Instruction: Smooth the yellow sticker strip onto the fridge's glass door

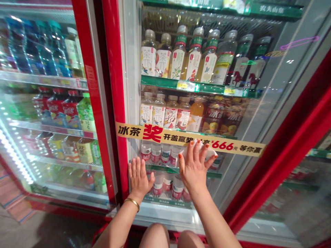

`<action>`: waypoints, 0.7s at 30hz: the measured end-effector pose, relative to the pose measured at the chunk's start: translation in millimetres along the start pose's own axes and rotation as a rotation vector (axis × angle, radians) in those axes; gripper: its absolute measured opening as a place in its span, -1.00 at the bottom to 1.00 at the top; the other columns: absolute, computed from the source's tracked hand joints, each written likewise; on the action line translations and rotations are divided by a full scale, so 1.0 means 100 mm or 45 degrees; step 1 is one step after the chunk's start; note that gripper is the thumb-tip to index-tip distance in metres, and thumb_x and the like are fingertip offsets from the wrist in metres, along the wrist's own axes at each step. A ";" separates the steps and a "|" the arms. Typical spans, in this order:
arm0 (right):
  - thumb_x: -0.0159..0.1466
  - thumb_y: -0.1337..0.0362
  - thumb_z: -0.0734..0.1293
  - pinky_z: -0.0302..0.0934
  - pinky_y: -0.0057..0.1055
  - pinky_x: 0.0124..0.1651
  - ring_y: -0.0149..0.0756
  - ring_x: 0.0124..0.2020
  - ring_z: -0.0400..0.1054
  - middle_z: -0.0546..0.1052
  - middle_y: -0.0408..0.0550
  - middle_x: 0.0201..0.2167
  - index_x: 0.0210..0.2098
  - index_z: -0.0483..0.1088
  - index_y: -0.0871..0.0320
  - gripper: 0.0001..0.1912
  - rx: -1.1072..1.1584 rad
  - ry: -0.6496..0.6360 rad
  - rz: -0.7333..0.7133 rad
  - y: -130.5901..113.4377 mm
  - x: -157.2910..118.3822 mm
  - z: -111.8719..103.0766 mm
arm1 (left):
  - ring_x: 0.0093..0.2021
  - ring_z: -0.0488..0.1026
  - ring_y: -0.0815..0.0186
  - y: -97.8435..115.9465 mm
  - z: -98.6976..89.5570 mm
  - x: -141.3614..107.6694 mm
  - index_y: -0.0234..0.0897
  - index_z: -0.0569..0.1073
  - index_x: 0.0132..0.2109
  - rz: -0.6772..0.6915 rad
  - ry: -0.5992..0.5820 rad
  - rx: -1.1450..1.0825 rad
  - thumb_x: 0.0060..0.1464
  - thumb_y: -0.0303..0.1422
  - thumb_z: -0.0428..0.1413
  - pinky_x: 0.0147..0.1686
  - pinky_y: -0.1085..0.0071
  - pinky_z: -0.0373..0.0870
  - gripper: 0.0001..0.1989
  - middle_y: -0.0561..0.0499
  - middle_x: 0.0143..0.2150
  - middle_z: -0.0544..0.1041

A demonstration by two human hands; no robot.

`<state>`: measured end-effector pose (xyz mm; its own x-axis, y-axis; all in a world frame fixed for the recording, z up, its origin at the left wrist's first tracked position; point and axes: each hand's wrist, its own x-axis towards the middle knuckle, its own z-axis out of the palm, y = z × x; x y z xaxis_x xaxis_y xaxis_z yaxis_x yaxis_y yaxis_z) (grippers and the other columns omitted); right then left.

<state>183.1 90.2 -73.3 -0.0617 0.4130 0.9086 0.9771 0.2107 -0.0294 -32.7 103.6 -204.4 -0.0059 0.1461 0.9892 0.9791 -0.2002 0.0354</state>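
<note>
My right hand [194, 168] lies against the glass door [232, 165] of a drinks fridge, fingers spread, pressing a white cloth [211, 151] under them. The cloth overlaps the lower edge of a yellow banner sticker [248, 148] with black and red lettering; most of it is hidden behind the fingers. To the left, my left hand [139, 177] rests flat near the door's left edge, fingers stretched out and holding nothing. A gold bangle [133, 204] circles that wrist. Behind the glass stand rows of bottled drinks [178, 62] on green-edged shelves [160, 81].
A red door frame [113, 86] runs along the left side, another red frame [279, 144] slants on the right. Beyond the left one stands a second lit fridge with bottles [60, 106]. My knees [155, 236] are close below the door.
</note>
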 end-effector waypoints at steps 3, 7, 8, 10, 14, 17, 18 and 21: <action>0.57 0.06 0.14 -0.40 0.48 0.58 0.23 0.69 -0.34 0.03 0.21 0.65 0.65 -0.11 0.11 -0.25 0.062 -0.056 0.006 -0.29 0.00 0.08 | 0.68 -0.10 -0.13 -0.03 0.01 -0.02 -0.35 -0.07 0.64 0.000 -0.009 0.014 0.35 -0.18 0.10 0.60 -0.25 -0.04 -0.11 -0.39 0.66 -0.02; 0.57 0.10 0.15 -0.24 0.18 0.64 -0.03 0.69 -0.21 0.05 -0.10 0.65 0.64 -0.06 -0.11 -0.30 0.277 -0.232 -0.436 -0.87 0.03 0.16 | 0.69 -0.15 -0.07 -0.10 -0.01 -0.03 -0.32 -0.08 0.64 0.026 -0.015 -0.008 0.38 -0.22 0.06 0.61 -0.21 -0.06 -0.15 -0.36 0.67 -0.01; 0.57 0.09 0.15 -0.26 0.15 0.65 -0.07 0.69 -0.19 0.05 -0.14 0.65 0.64 -0.06 -0.14 -0.30 0.290 -0.251 -0.467 -0.86 0.02 0.15 | 0.70 -0.16 -0.07 -0.11 -0.02 -0.03 -0.31 -0.08 0.65 0.029 -0.018 -0.018 0.38 -0.22 0.06 0.61 -0.22 -0.07 -0.15 -0.36 0.67 -0.01; 0.58 0.05 0.15 -0.41 0.22 0.66 -0.06 0.68 -0.16 0.11 -0.12 0.63 0.64 -0.07 -0.15 -0.31 0.229 -0.214 -0.371 -0.60 -0.04 0.11 | 0.69 -0.15 -0.10 -0.10 -0.02 -0.02 -0.31 -0.09 0.65 0.021 -0.032 -0.033 0.36 -0.20 0.09 0.61 -0.24 -0.07 -0.12 -0.37 0.67 -0.01; 0.58 0.05 0.12 -0.62 0.42 0.60 0.18 0.68 -0.22 0.12 0.22 0.62 0.67 -0.23 0.04 -0.22 0.034 -0.016 0.094 0.38 -0.22 -0.03 | 0.69 -0.16 -0.15 -0.03 -0.01 -0.01 -0.32 -0.11 0.65 -0.025 -0.045 -0.024 0.33 -0.21 0.11 0.60 -0.29 -0.08 -0.09 -0.38 0.67 -0.06; 0.59 0.09 0.07 -0.48 0.54 0.56 0.27 0.69 -0.35 -0.10 0.37 0.66 0.66 -0.47 0.12 -0.17 0.041 0.043 0.343 0.56 -0.23 -0.04 | 0.69 -0.16 -0.14 -0.01 0.01 -0.01 -0.33 -0.10 0.65 -0.031 -0.015 -0.010 0.33 -0.22 0.09 0.61 -0.28 -0.10 -0.10 -0.37 0.67 -0.05; 0.59 0.09 0.07 -0.41 0.58 0.55 0.28 0.69 -0.37 -0.14 0.38 0.66 0.65 -0.51 0.12 -0.15 0.052 0.034 0.355 0.43 -0.22 -0.03 | 0.69 -0.16 -0.13 -0.01 0.01 -0.01 -0.34 -0.10 0.64 -0.026 -0.009 -0.008 0.34 -0.22 0.09 0.62 -0.27 -0.10 -0.11 -0.37 0.67 -0.04; 0.58 0.07 0.12 -0.26 0.50 0.57 0.21 0.69 -0.29 -0.06 0.22 0.67 0.67 -0.35 0.03 -0.19 0.113 -0.079 0.091 -0.29 -0.14 0.04 | 0.69 -0.16 -0.12 -0.06 -0.01 -0.02 -0.33 -0.10 0.65 0.005 -0.033 -0.009 0.35 -0.21 0.09 0.63 -0.23 -0.10 -0.11 -0.35 0.68 -0.06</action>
<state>154.8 81.4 -86.8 -0.0079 0.4829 0.8756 0.9578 0.2552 -0.1322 -38.6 103.3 -206.5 0.0033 0.1700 0.9854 0.9776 -0.2077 0.0325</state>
